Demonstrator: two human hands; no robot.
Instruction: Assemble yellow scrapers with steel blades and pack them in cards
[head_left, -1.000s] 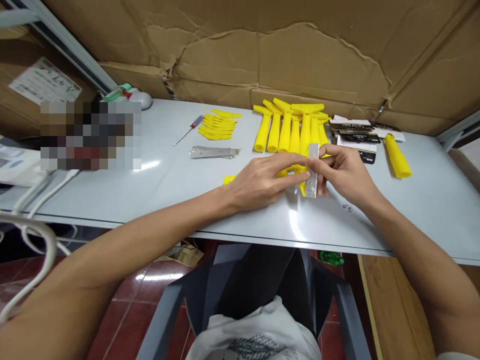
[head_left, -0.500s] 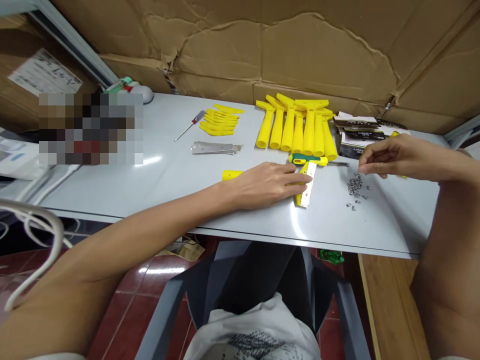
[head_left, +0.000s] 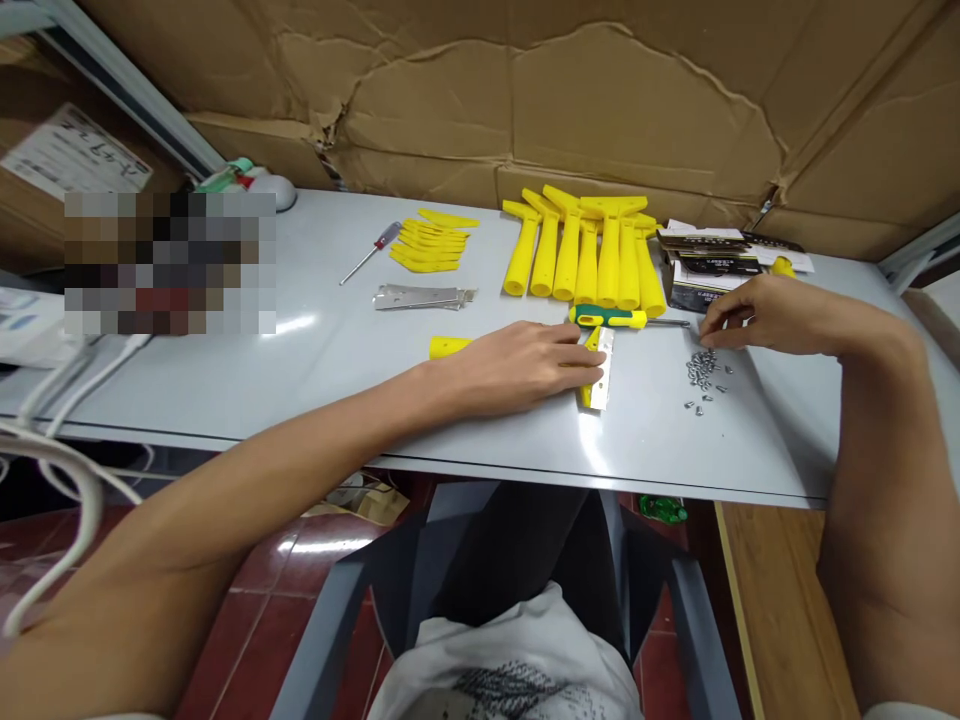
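My left hand point(head_left: 529, 368) lies over a yellow scraper point(head_left: 448, 347), its fingers closed round the head end. Most of the handle is hidden under the palm. A flat metal blade point(head_left: 604, 370) lies along the scraper's head, touched by my fingertips. At the back edge of the small screw pile point(head_left: 703, 370), my right hand point(head_left: 757, 318) is closed in a pinch, and whatever is between the fingertips is too small to make out. A green and yellow screwdriver point(head_left: 609, 317) lies just beyond the scraper, its shaft pointing towards the screws.
Several yellow scraper handles point(head_left: 589, 250) lie in a row behind the screwdriver. Further left are yellow strips point(head_left: 429, 243), metal blades point(head_left: 420, 297) and a second screwdriver point(head_left: 371, 252). Small boxes point(head_left: 705, 268) stand at the back right, before a cardboard sheet point(head_left: 637, 100).
The view has shifted slightly. My right hand has moved a little left, closer over the screw pile. My left hand stays on the scraper.
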